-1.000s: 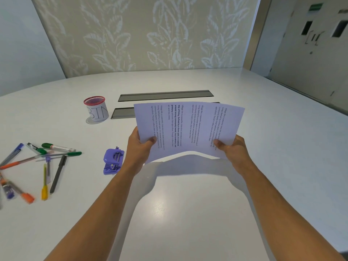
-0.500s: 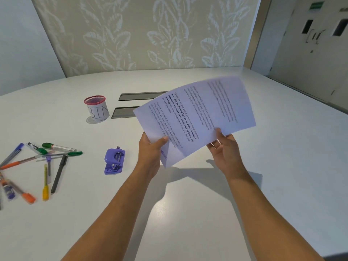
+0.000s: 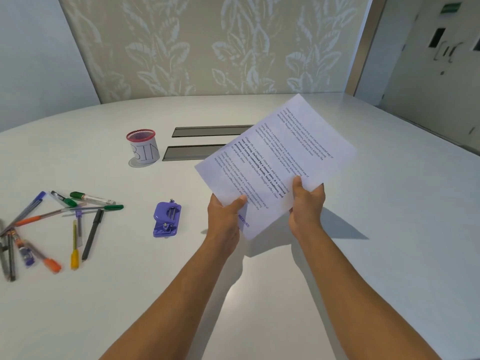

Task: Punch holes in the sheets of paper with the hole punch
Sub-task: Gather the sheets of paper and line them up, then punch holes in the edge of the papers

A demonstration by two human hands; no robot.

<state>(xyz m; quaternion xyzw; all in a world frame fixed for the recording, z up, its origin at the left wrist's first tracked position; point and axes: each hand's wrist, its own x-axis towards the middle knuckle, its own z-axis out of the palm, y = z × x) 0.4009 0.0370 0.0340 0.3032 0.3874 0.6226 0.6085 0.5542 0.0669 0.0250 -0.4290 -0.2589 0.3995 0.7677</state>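
I see my left hand (image 3: 225,216) and right hand (image 3: 306,201) both pinched shut on the sheets of paper (image 3: 275,162), held tilted mid-frame above the table (image 3: 389,229). The hole punch (image 3: 167,220) sits untouched at lower left; I risk the sheets fanning apart, so holes land misaligned

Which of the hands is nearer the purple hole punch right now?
Left. The left hand grips the sheets of paper just right of the hole punch, which sits on the table untouched. The right hand holds the sheets' other side, farther away.
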